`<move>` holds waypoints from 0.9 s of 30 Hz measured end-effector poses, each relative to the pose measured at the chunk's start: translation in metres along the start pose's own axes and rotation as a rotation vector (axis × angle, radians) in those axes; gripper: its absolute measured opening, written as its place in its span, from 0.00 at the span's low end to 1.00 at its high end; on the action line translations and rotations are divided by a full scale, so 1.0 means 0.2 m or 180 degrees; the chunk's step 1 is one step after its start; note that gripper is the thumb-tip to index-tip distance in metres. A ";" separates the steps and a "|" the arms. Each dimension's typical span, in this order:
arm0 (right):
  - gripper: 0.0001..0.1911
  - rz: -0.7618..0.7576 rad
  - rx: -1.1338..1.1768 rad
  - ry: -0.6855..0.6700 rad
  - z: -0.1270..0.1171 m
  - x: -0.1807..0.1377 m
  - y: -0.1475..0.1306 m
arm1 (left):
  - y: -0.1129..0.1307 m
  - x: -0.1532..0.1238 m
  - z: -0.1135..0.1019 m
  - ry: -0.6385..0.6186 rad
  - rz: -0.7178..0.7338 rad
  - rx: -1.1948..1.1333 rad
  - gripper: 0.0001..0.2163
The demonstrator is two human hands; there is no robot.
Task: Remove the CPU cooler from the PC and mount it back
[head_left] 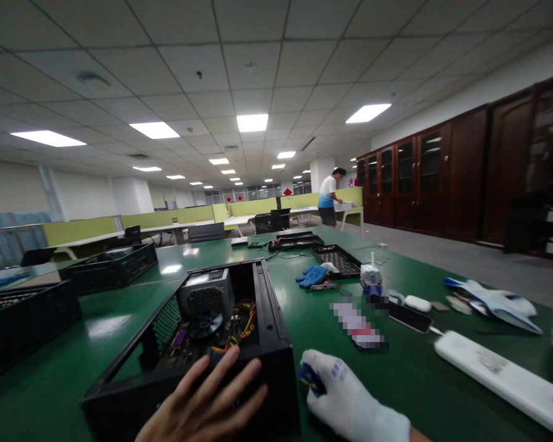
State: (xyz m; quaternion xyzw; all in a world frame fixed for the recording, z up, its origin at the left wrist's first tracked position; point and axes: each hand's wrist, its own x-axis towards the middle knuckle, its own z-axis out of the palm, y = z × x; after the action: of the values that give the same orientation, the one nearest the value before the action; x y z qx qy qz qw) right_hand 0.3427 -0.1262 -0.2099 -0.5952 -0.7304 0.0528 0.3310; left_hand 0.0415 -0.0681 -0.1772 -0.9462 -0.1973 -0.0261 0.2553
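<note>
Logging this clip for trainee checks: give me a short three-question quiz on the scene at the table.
1. True or false: the computer case has its cover on.
2. The left hand rests on: A the case B a keyboard C a laptop.
3. Fill in: the right hand, closed on a small blue object, wears a ____ glove.
Key: 1 false; 2 A; 3 white.

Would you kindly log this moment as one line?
left hand: open, resting on open computer case | right hand: gloved, closed on small blue object | surface: green table
</note>
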 end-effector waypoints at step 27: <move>0.10 -0.0947 0.0717 0.0377 0.16 0.09 0.13 | -0.76 0.82 0.49 0.1318 -0.0550 -0.0092 0.26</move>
State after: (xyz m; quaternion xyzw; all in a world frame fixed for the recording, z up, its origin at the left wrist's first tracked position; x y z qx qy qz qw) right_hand 0.3469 -0.0921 -0.2389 -0.4420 -0.7790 0.0497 0.4421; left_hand 0.1278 0.1599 -0.1651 -0.9038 -0.2206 -0.2443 0.2735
